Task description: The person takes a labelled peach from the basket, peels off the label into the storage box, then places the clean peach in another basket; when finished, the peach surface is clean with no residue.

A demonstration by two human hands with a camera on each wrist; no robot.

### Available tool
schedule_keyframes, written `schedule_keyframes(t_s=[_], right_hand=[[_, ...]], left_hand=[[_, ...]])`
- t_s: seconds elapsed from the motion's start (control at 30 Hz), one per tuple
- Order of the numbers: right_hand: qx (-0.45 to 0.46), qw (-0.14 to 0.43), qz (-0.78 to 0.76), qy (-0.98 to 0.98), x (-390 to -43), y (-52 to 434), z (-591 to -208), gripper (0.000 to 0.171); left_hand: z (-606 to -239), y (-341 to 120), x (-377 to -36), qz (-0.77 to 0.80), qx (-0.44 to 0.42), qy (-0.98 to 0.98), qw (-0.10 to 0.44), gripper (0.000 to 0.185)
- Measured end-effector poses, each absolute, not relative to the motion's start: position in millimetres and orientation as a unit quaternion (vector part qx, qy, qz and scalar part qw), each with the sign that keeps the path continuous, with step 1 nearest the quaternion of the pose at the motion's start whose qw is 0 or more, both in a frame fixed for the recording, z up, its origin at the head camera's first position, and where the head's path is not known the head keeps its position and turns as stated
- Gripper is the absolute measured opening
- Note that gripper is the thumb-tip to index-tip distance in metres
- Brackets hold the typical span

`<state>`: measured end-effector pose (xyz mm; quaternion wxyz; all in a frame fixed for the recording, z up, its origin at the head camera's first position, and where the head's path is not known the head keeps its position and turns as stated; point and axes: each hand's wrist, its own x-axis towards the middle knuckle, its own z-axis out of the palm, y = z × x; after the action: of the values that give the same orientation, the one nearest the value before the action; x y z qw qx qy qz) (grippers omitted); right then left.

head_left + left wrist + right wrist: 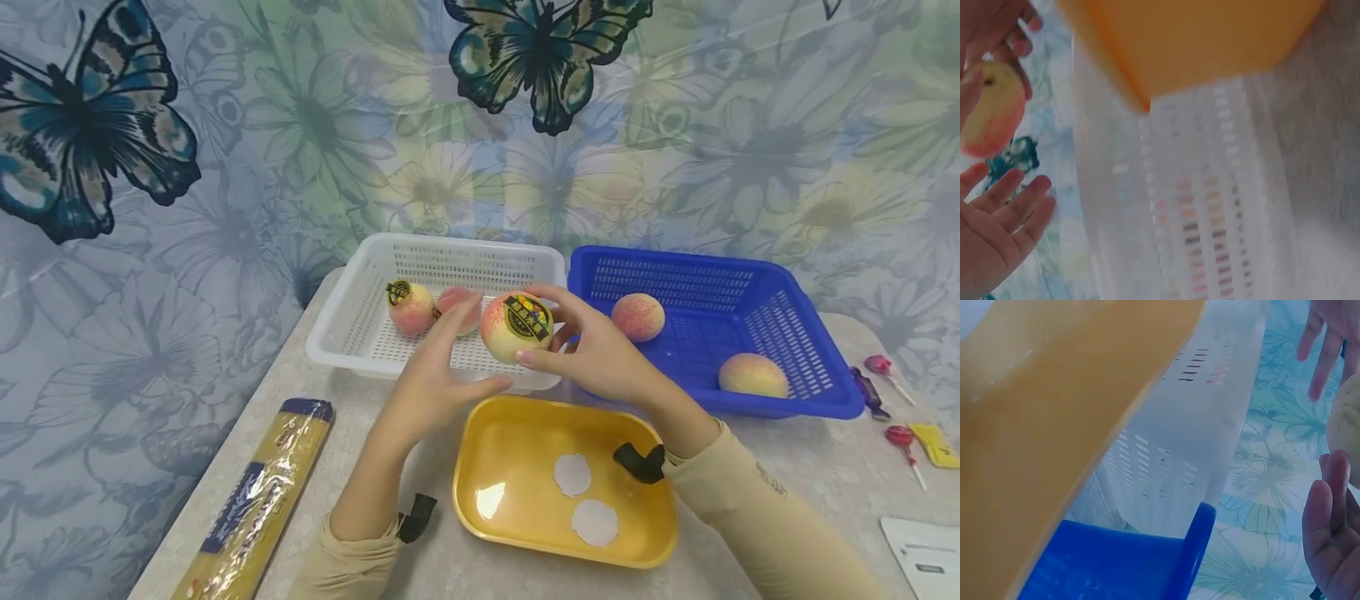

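The right hand (600, 350) grips a round pink-yellow peach with a black-and-yellow sticker (516, 327) at frame centre, fingers curled around it, above the white perforated plastic basket (337, 321). The left hand (435, 375), fingers straight and slightly spread, sits just beside the peach.

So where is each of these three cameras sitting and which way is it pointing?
Head: worn high, looking down at the table; both hands and sleeves show, right hand holding a peach, left hand open beside it.
Left wrist: low, looking along the white basket; open left palm shows.
Right wrist: low, under the yellow tray; right fingers show.
Shared: both wrist views catch the peach, tray and white basket.
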<state>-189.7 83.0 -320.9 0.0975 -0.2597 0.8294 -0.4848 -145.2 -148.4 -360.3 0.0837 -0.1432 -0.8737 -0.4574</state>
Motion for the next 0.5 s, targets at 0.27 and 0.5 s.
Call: schedule_keyframes(t_s=[0.27,0.5], right_hand=[[-0.283,0.105,-0.483,0.822,-178.5,89.4,-321.6,0.074],[-0.295,0.049,-0.493,0.817,-172.3,101.6,-318.8,0.047]], left_hand=[[-365.5,-123.3,-146.3,-0.536,-0.177,-0.812,0.151,0.082],[-361.4,-123.6,-144.3,-0.525,-0.186,-0.808,0.193,0.078]])
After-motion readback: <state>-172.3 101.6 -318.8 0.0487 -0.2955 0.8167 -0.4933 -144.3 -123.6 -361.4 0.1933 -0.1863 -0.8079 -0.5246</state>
